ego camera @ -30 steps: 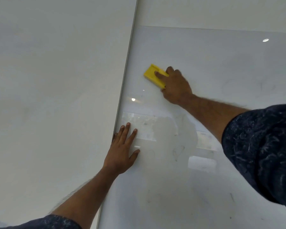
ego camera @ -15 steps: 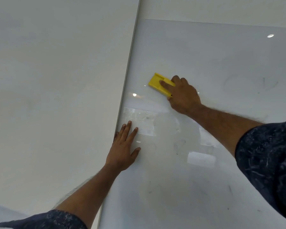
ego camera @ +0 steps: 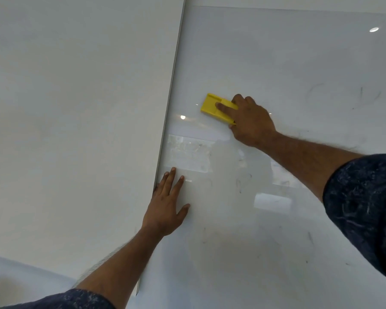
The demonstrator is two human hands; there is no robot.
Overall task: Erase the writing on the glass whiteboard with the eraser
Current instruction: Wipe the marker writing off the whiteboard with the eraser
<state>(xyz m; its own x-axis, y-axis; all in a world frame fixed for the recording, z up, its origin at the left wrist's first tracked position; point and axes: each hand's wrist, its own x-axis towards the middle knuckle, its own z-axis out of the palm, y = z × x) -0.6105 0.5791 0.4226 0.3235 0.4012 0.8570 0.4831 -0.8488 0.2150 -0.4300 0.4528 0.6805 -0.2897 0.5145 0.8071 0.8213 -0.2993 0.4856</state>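
Observation:
A glass whiteboard [ego camera: 276, 63] fills the right part of the view. My right hand [ego camera: 250, 121] presses a yellow eraser [ego camera: 211, 107] flat against the glass near the board's left side, with the index finger on its back. My left hand [ego camera: 168, 205] lies flat on the glass at the board's left edge, fingers apart, holding nothing. Faint grey marker traces [ego camera: 243, 182] show between the hands. More faint marker strokes [ego camera: 363, 94] sit at the upper right, and thin smudges [ego camera: 310, 238] lie lower down.
A plain white wall [ego camera: 76, 108] lies left of the board's metal edge strip [ego camera: 172, 85]. Ceiling light reflections [ego camera: 374, 29] and bright window reflections [ego camera: 189, 153] show in the glass.
My right hand has slid the eraser downward and slightly to the right on the glass. My left hand has stayed flat at the board's left edge.

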